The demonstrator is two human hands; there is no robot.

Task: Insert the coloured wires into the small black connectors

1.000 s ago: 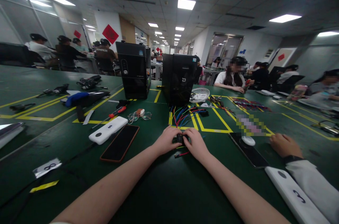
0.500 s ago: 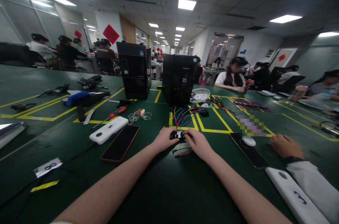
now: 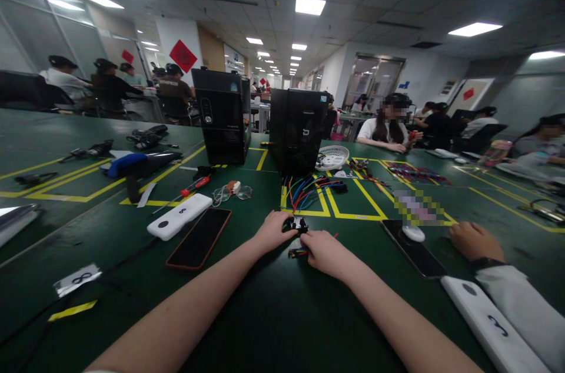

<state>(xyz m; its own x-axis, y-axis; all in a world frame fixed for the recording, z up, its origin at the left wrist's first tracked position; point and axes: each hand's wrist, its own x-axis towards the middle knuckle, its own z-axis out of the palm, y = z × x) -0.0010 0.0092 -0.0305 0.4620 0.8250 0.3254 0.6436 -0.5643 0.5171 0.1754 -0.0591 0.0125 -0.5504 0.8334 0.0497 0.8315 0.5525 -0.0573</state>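
My left hand (image 3: 274, 233) has thumb and fingers closed around the left side of a small black-and-white part (image 3: 301, 225), whose exact kind I cannot make out. My right hand (image 3: 327, 252) is just below and right of it, its fingers bent together with their tips at the part's lower edge. Short jumper wires (image 3: 298, 253), yellow-green and red with dark ends, lie partly beneath the right hand. What sits between those fingertips is hidden. Just beyond the hands a fan of red, blue and black wires (image 3: 304, 193) spreads over the green table (image 3: 282, 314).
Two black computer towers (image 3: 224, 120) stand behind the wires. To the left are a phone (image 3: 200, 239), a white power bank (image 3: 180, 217), a red screwdriver (image 3: 194, 186) and glasses (image 3: 233, 192). On the right, a co-worker's hand (image 3: 477, 242) rests near another phone (image 3: 415, 249).
My right hand has shifted slightly down and left, now covering much of the short wires. More of the small part shows; my left hand stays at it.
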